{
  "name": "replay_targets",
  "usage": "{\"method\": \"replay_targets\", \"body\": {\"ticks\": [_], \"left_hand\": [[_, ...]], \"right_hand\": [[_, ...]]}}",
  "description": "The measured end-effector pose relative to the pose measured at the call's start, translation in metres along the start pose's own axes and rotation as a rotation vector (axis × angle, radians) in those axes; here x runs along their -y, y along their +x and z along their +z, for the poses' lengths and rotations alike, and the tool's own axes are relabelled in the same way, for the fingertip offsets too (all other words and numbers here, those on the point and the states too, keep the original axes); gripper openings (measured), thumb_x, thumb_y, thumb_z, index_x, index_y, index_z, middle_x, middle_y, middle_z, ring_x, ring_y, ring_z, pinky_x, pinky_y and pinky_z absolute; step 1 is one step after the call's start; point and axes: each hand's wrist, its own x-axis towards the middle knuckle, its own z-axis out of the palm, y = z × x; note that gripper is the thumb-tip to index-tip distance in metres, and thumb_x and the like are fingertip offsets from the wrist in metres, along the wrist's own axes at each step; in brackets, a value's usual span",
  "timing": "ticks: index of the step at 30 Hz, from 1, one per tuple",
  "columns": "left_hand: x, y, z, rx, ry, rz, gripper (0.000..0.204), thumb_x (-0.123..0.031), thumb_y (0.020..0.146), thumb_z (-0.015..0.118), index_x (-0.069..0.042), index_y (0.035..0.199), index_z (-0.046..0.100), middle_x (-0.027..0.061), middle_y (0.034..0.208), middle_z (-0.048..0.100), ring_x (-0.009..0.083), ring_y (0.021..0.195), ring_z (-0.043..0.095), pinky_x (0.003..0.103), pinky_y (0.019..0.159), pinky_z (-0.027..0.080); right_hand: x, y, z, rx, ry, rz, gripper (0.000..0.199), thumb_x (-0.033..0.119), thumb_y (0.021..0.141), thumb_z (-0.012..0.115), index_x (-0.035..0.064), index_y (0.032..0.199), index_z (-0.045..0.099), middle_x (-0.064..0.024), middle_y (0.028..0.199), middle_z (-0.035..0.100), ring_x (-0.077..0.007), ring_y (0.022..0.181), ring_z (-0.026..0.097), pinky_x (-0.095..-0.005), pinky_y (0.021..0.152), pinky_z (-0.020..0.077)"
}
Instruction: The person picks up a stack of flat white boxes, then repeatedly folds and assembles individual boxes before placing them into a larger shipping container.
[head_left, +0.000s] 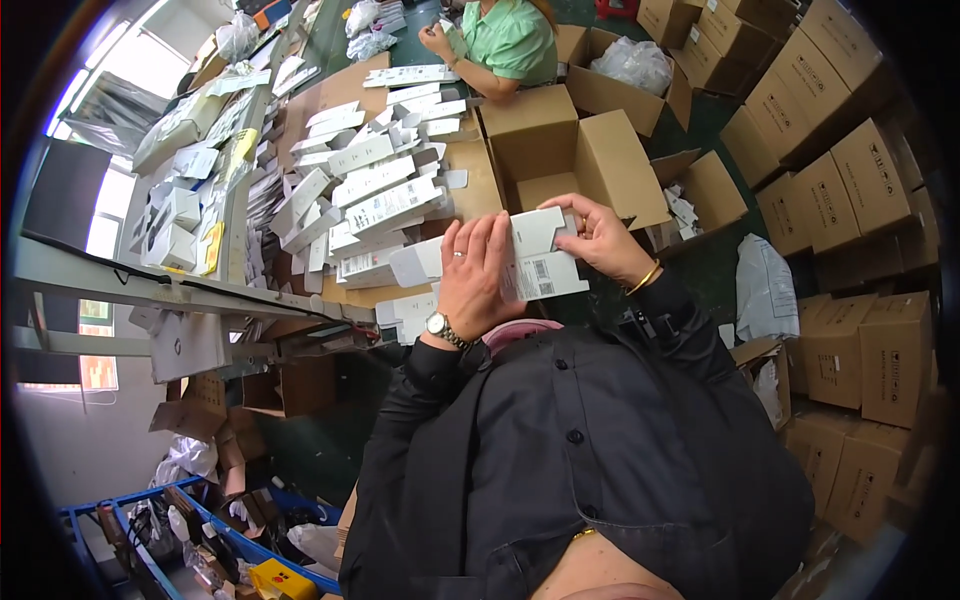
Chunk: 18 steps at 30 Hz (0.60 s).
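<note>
Well right of both hands, stacked cartons (820, 195): closed, brown, piled several high
Beyond and left of the hands, worktable (474, 188): brown top, covered mostly by packaging
Just beyond the hands, open carton (535, 145): large, brown, flaps spread, nearest the right hand
Farther off, past the open carton, co-worker (508, 45): light green top, hands near a pale piece
Left of and beyond the left hand, pile of white boxes (375, 180): long, narrow, overlapping, many with end flaps out
Left hand (478, 278): fingers straight and together over the white box's left part, holding it; thumb hidden
Right hand (605, 245): thumb and fingers pinching the white box's upper right end
Between both hands, white box (541, 262): flaps open at the right, barcode label toward the wearer
On the left wrist, watch (440, 325): pale dial, metal band
On the right wrist, bracelet (643, 278): thin, gold-coloured
On a left finger, ring (459, 254): slim band
</note>
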Motion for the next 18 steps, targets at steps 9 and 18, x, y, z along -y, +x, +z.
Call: {"method": "replay_targets", "body": {"ticks": [9, 18], "left_hand": [[-0.011, 0.015, 0.010, 0.004, -0.248, 0.066, 0.092, -0.025, 0.063, 0.093, -0.002, 0.142, 0.050, 0.0168, 0.125, 0.061, 0.0345, 0.117, 0.060, 0.045, 0.101, 0.049], [-0.001, 0.038, 0.008, -0.368, -0.579, -0.135, 0.063, -0.018, 0.084, 0.085, 0.000, 0.138, 0.056, 0.0195, 0.126, 0.061, 0.0361, 0.114, 0.060, 0.039, 0.099, 0.049]], "right_hand": [[0.024, -0.008, -0.020, 0.160, -0.268, 0.053, 0.034, 0.009, 0.098, 0.071, 0.0007, 0.129, 0.061, -0.0033, 0.110, 0.070, -0.0103, 0.104, 0.067, -0.0300, 0.091, 0.0568], [-0.005, 0.000, 0.016, -0.058, 0.105, -0.159, 0.077, 0.007, 0.093, 0.078, 0.0054, 0.157, 0.036, -0.0118, 0.138, 0.058, -0.0184, 0.123, 0.060, -0.0341, 0.099, 0.0555]]}}
